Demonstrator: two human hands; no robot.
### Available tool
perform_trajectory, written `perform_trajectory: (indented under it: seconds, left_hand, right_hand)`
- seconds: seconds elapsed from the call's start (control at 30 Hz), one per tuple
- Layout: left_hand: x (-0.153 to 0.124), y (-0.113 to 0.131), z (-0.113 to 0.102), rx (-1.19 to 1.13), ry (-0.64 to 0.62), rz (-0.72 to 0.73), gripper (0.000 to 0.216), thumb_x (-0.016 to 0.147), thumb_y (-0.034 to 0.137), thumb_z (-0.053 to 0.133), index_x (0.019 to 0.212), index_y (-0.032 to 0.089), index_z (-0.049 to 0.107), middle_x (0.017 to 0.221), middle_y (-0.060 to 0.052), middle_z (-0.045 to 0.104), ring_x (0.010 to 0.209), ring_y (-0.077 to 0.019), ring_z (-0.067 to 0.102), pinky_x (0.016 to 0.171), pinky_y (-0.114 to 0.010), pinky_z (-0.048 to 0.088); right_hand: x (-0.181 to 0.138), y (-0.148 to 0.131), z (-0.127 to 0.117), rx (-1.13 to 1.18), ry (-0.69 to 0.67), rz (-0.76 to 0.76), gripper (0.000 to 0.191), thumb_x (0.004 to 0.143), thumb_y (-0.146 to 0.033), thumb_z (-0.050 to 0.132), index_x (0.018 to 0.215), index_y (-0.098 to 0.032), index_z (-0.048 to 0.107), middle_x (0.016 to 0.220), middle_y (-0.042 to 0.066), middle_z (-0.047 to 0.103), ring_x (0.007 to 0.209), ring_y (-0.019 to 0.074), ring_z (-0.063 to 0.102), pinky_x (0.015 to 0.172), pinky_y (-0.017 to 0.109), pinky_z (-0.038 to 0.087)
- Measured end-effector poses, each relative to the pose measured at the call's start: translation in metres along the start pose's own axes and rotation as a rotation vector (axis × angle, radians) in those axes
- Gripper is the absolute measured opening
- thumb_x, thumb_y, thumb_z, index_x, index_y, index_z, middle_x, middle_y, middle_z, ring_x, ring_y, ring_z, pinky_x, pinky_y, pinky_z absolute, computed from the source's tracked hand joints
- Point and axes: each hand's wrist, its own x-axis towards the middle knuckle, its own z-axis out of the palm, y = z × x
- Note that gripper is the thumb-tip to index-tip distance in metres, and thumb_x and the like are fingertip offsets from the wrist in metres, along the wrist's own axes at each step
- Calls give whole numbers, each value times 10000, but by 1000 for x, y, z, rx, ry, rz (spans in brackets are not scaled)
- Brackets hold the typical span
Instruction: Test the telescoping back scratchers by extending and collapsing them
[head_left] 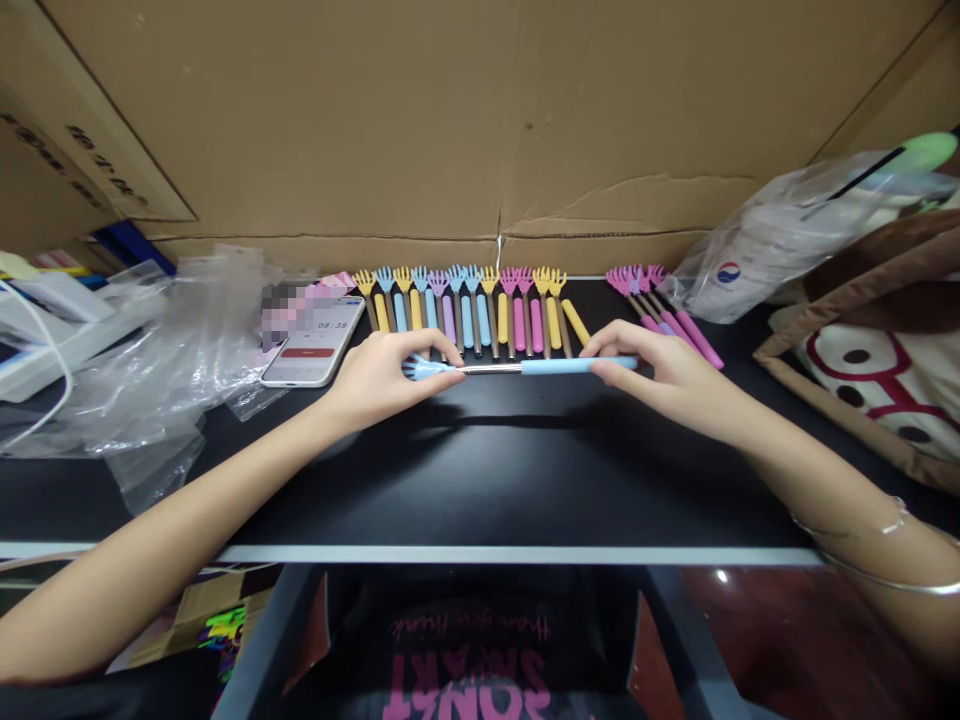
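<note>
Counts, left to right. Clear plastic bags [165, 345]: several, overlapped, total uncertain. Phone [309, 345]: 1, timer reading 08:38. Left hand [367, 370]: 1, grip pinching the neck of the blue scratcher [551, 366] between thumb and finger. Scratcher: 1, level above the bench [480, 480], claw to the left, spanning both hands. Row behind it: 12 claw heads on rods [471, 277] (5 yellow, 4 blue, 2 pink, 1 purple) and 12 loose handles [483, 318] in the same colour counts. Right hand [660, 375]: 1, grip pinching the blue handle. Pink and purple scratchers [697, 338]: apparently 3. Bagged cup [742, 265]: 1. Brown-edged bag [862, 365]: 1.

Obscured: white device [45, 345] cut by left edge; pixelated patch over phone's upper corner; blue claw partly behind left fingers; right-hand cluster overlapped, count tentative; cup blurred by its plastic; brown-edged bag cut by right edge.
</note>
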Motion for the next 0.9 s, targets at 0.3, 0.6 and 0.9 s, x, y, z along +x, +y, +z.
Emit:
perform_trajectory:
  seconds: [0.3,0.6,0.9]
  left_hand:
    - [1,-5,-2,-115,-106,-29,304,822,470,620,913,215,756,950,-26,756,749,-165,634,643,-258,405]
    - [-2,-5,1,-67,-48,-3,292,805,469,648,880,218,777,785,-13,752,574,-129,569,573,-260,370]
    - [-7,-1,4,-28,47,124,247,841,435,646,879,225,770,859,-15,771,737,-174,699,700,-265,464]
  right_hand:
    - [2,9,13,3,-17,-44,346,849,-555,570,853,-210,594,780,43,653,703,171,575,653,294,408]
    - [-1,9,19,128,-132,-1,324,872,-510,566,876,-186,571,702,18,607,607,128,539,591,264,405]
    - [-1,4,18,265,-138,91,387,848,-565,585,840,-183,523,640,-11,539,524,84,459,476,223,363]
